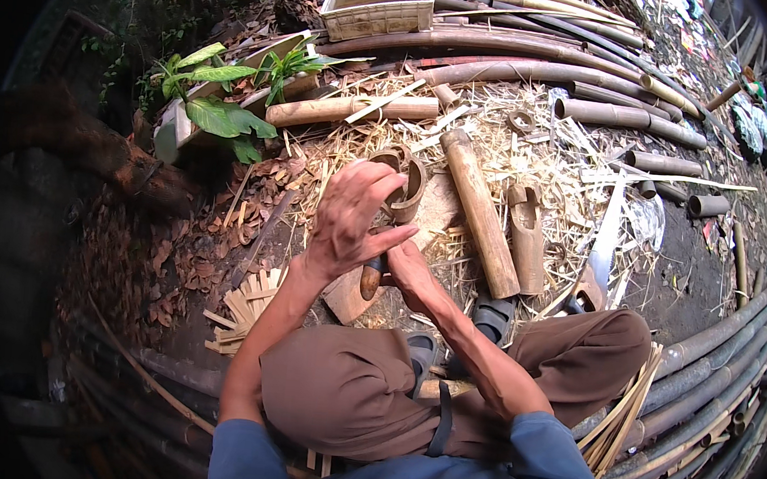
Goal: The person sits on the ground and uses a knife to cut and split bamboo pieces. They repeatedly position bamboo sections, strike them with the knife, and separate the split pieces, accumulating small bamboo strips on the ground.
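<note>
My left hand [347,211] is bent at the wrist, with thumb and fingers apart. Its fingertips reach beside a short, cut bamboo piece [412,190] with a curved, open side; whether they touch it I cannot tell. Just below the left thumb, my right hand [410,273] is closed by a wooden tool handle [369,282] with a dark collar. The tool's other end is hidden by the hands. A flat pale wooden block [438,210] lies behind the bamboo piece. Right of it are a thick bamboo length [483,213] and a notched bamboo section [525,240].
A handsaw [608,230] rests to the right, its handle near my knee. Shavings [516,160] cover the ground. Bamboo poles [525,48] lie at the back, and more poles [705,391] at the lower right. A crate [377,12] and a leafy plant [214,100] stand far left.
</note>
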### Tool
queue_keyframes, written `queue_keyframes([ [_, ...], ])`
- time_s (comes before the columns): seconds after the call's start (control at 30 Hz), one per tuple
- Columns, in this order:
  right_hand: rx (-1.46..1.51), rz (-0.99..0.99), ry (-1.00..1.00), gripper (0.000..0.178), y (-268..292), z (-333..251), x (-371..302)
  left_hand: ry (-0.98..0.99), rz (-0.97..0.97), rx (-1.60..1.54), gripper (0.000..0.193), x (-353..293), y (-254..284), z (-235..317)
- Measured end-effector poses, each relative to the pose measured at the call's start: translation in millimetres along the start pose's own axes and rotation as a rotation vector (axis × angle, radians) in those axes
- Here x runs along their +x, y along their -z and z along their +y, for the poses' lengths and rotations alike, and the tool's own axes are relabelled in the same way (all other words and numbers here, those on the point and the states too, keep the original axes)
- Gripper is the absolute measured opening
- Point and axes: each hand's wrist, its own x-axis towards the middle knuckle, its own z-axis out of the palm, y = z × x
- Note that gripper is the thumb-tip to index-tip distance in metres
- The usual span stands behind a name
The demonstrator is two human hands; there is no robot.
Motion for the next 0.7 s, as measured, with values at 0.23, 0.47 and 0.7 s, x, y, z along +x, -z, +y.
queue_keyframes([
  [0.23, -0.494, 0.091, 0.137, 0.073, 28, 27, -23, 0.251, -0.117, 0.152, 0.030, 12, -42, -93],
  [0.47, -1.065, 0.356, 0.171, 0.044, 103, 69, 14, 0.401, -0.232, 0.258, 0.035, 52, -52, -129],
  [0.7, -0.873, 0.337, 0.103, 0.053, 63, 21, 11, 0.440, -0.192, 0.186, 0.040, 27, -42, -142],
])
